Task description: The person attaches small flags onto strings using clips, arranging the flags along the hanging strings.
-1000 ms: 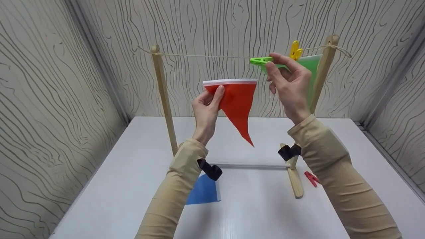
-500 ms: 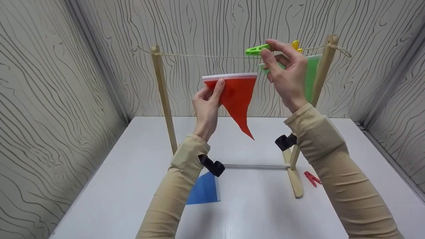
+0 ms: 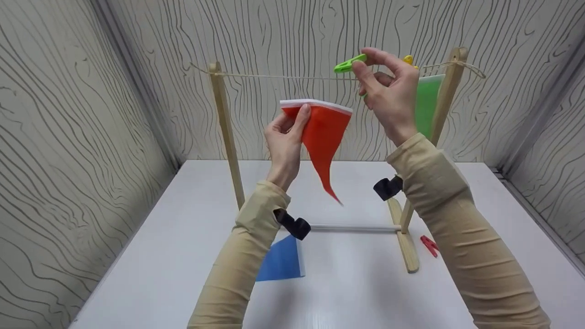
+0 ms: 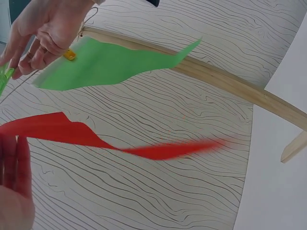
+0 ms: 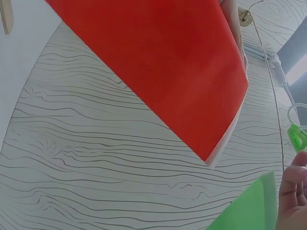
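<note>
My left hand (image 3: 285, 141) pinches a red pennant (image 3: 322, 137) near its white top edge, thumb in front. The pennant hangs below the string (image 3: 283, 76), its tip curling down and to the right. My right hand (image 3: 388, 96) holds a green clothespin (image 3: 349, 64) between thumb and forefinger, level with the string or slightly above it in the head view. Behind that hand, a green pennant (image 3: 428, 103) hangs from the string by the right post, with a yellow clothespin (image 3: 408, 60) mostly hidden. The left wrist view shows this green pennant (image 4: 115, 64) whole.
Wooden posts, the left post (image 3: 226, 132) and right post (image 3: 445, 100), carry the string. A pale rod (image 3: 352, 227) joins them low down. On the white table (image 3: 347, 283) lie a blue pennant (image 3: 283, 260), partly behind the left forearm, and a red clothespin (image 3: 428, 246).
My right hand has moved up and left, lifting the green clothespin from string height and tilting it. The left hand has risen slightly; the red pennant's right corner now droops and its tip swings.
</note>
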Motion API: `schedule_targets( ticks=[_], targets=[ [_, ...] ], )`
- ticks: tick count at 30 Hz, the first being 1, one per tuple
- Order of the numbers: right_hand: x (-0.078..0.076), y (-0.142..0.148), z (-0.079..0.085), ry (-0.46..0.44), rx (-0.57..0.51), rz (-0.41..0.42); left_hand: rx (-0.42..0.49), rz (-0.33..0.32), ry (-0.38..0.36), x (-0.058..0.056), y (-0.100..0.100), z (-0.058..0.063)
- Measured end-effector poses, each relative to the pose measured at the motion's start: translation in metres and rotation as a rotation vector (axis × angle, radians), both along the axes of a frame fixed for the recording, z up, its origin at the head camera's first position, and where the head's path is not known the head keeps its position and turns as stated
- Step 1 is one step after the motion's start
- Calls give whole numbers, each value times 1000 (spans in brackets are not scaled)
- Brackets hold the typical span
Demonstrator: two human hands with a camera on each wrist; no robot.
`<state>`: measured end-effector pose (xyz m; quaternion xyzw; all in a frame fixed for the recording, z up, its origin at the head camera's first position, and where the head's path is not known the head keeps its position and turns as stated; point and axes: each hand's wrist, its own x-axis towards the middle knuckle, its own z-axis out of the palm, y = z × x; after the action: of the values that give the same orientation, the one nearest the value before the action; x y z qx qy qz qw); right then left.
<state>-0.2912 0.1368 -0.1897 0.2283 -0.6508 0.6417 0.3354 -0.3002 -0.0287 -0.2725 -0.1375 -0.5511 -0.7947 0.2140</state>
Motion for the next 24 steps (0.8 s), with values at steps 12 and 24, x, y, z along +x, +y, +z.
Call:
schedule_targets(
  ticks=[12, 24],
  targets=[
    [-1, -3, 9, -36, 55, -12, -25, -45, 30, -1, -1, 9],
    [-2, -5, 12, -84, 105, -3, 6, -88, 2, -1, -1, 15]
  ],
)
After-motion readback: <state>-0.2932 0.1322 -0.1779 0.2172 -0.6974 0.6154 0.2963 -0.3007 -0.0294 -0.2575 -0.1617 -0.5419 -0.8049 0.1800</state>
